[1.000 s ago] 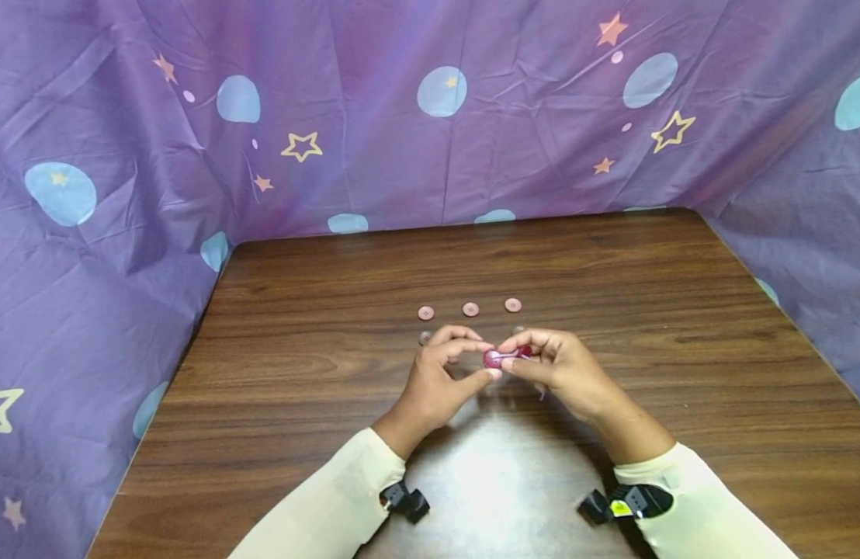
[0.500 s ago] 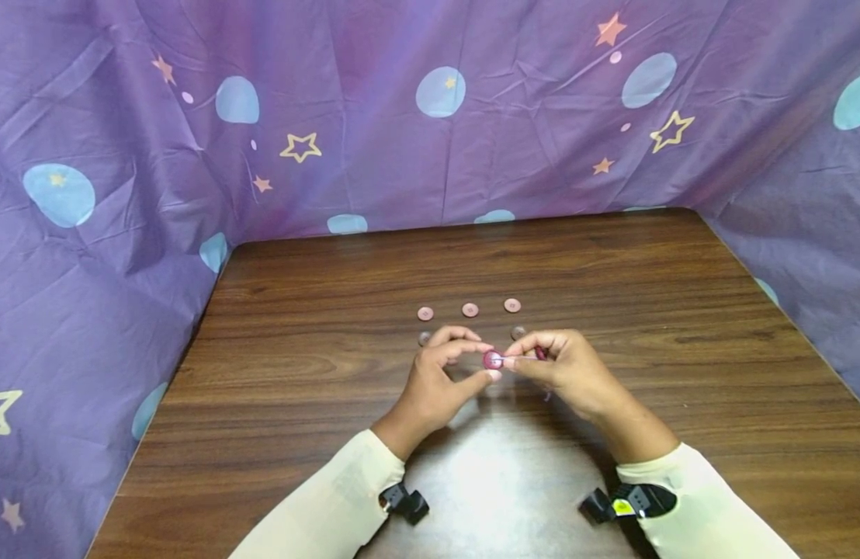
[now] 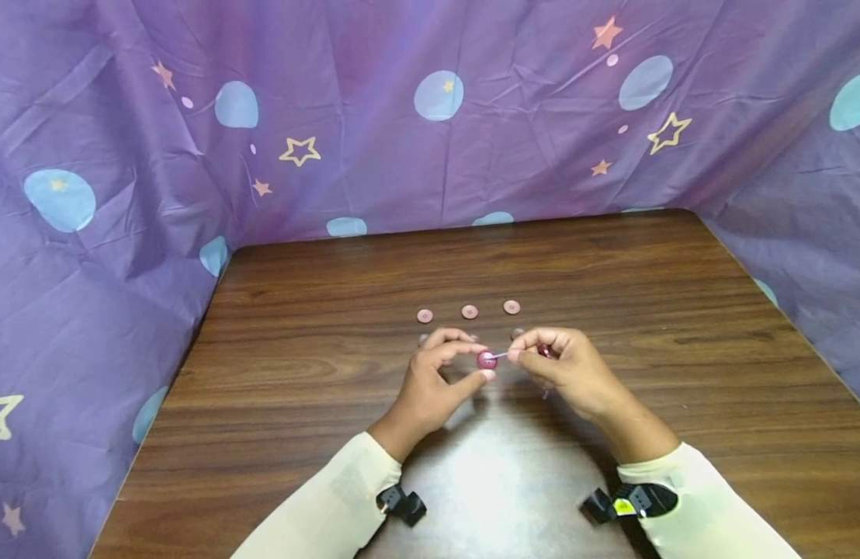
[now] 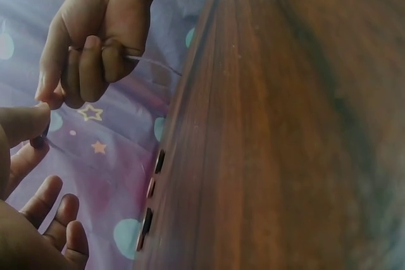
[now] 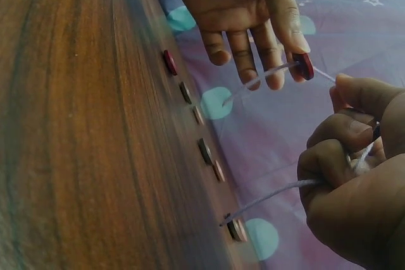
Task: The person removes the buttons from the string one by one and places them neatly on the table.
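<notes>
My left hand point(image 3: 430, 380) pinches a magenta button point(image 3: 487, 360) between thumb and forefinger, above the table. A pale lilac string point(image 5: 323, 75) runs through that button and sticks out on both sides. My right hand point(image 3: 570, 369) pinches the string just right of the button, its other fingers curled. More string point(image 5: 272, 193) trails out from those curled fingers. A second button point(image 3: 545, 351), reddish, shows within the right hand, mostly hidden by the fingers. In the left wrist view, the held button is seen edge-on and dark.
Three pink buttons point(image 3: 469, 312) lie in a row on the wooden table point(image 3: 318, 287) beyond my hands. Nearer are brownish buttons point(image 3: 518, 334), partly behind the fingers. The right wrist view shows a red button point(image 5: 169, 62) on the table. A purple curtain point(image 3: 374, 116) surrounds the table.
My right hand has drawn back a little to the right, and a longer stretch of string shows between it and the button. The left hand keeps its pinch, shifted slightly left.
</notes>
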